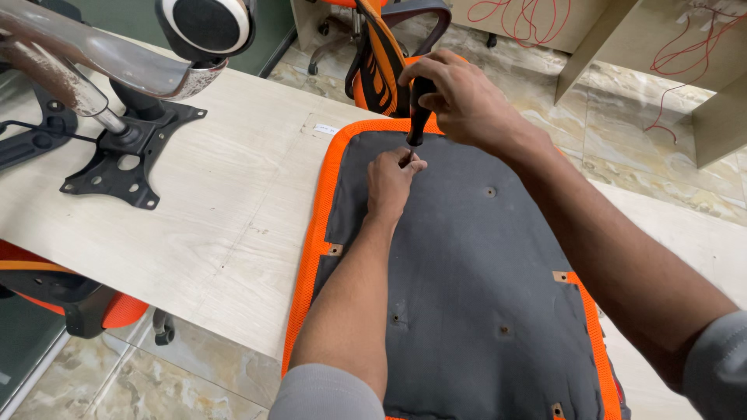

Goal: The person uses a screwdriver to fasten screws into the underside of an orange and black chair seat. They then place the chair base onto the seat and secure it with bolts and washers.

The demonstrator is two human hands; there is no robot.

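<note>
A chair seat cushion lies upside down on the wooden table; its underside is dark grey fabric with an orange mesh edge and several screw holes. My right hand grips the black handle of a screwdriver, held upright with its tip on the far part of the cushion. My left hand rests on the fabric with its fingertips pinched around the screwdriver's tip; what they hold there is hidden.
A black metal chair base plate with a chrome arm lies at the table's left. An orange-and-black chair back stands beyond the table. Another orange chair part sits low at left. Wooden panels with red wires stand at back right.
</note>
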